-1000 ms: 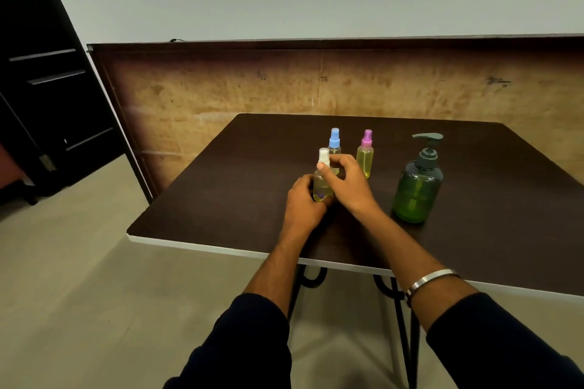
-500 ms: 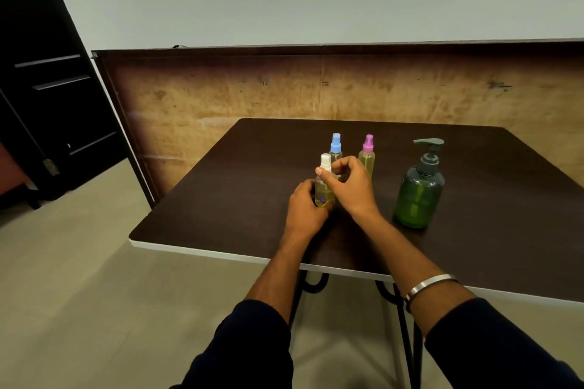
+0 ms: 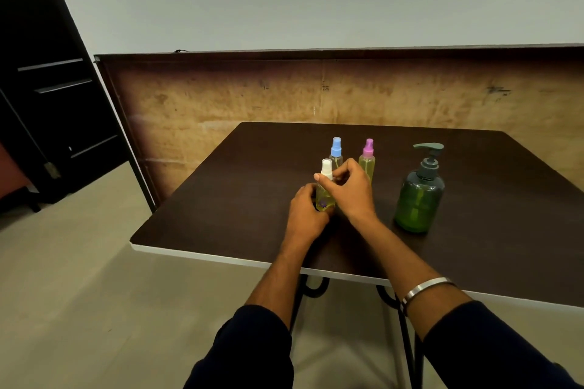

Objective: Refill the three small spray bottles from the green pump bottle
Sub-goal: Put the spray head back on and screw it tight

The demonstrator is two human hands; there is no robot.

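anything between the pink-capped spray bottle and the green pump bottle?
Nothing: head view shows bare dark tabletop between the pink-capped spray bottle and the green pump bottle.

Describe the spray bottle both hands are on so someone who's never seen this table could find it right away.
On the dark brown table, left of the green pump bottle, stand three small spray bottles of yellowish liquid. The one meant is nearest the front edge, gripped low by the left hand while the right hand pinches its neck. It alone has a white cap; the others have blue and pink.
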